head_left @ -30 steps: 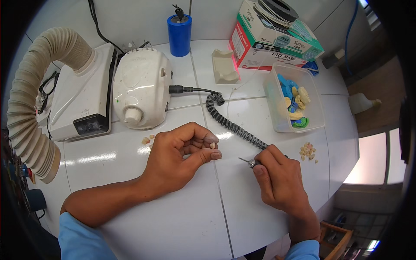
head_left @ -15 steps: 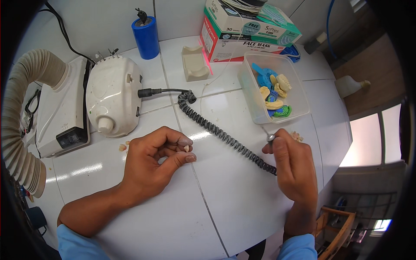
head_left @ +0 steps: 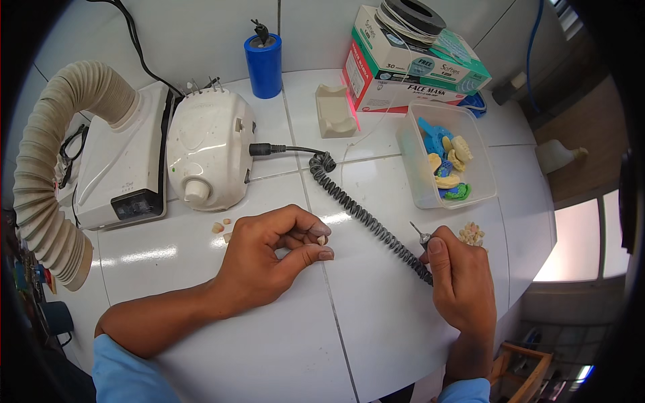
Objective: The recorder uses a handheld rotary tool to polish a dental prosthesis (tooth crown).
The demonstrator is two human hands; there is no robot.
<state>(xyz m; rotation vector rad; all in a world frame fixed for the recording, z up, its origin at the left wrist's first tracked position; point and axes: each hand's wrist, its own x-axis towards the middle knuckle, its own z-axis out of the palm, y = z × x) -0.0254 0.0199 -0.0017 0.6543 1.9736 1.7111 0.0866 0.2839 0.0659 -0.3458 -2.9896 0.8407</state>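
Between the thumb and fingertips of my left hand is a small cream-coloured tooth, held just above the tabletop. My right hand is wrapped round a rotary handpiece; its thin metal bur points up and away from me, apart from the tooth. Most of the handpiece is hidden in my fist. A black coiled cord runs from the white control unit toward my right hand. A few loose tooth-like pieces lie beyond my left wrist. More small teeth are heaped in a pile beyond my right hand.
A ribbed hose arches from a white box at the left. Behind stand a blue cylinder, a beige cradle and stacked mask boxes topped by a wire spool. A clear tub holds dental casts.
The whole view has shifted, so the scene sits farther right and lower. My right hand has moved slightly nearer, uncovering more of the tooth pile; the bur shows more clearly. Both grips are unchanged.
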